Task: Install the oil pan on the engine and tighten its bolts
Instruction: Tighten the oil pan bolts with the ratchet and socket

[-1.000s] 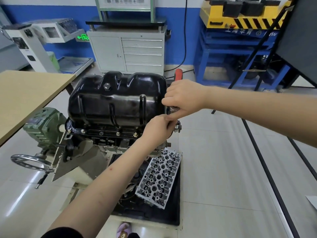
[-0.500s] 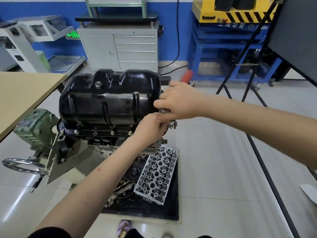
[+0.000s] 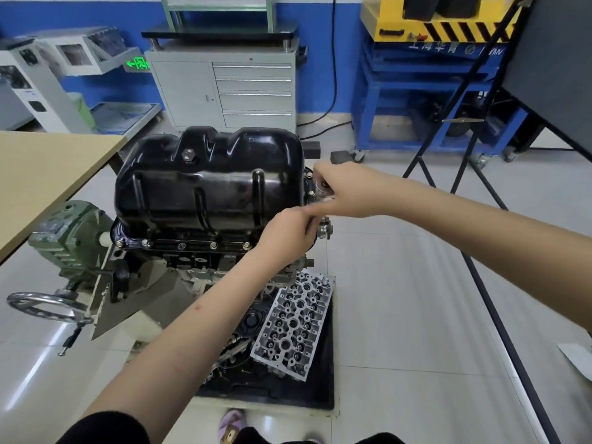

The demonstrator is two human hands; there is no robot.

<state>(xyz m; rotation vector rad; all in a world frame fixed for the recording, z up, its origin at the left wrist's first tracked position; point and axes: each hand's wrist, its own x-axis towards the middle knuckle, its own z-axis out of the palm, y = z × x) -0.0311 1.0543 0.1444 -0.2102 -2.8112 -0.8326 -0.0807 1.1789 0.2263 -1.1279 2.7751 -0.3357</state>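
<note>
Two hands were brought together at the right end of the black oil pan (image 3: 208, 184), seated on the engine (image 3: 192, 261), left hand (image 3: 288, 235) curled at the flange corner, right hand (image 3: 339, 190) pinching a small blurred metal part, bolts (image 3: 213, 245) seen along the near flange.

A green lit exit sign (image 3: 138, 64) with a left-pointing arrow and a running-figure mark hung at the left edge of the grey drawer cabinet (image 3: 224, 91). Pale Chinese characters ran along the upper beam of the blue frame (image 3: 432, 48) under the yellow and black striped block, followed by a round mark and some Latin letters, all too blurred to read. No other writing could be made out.
</note>
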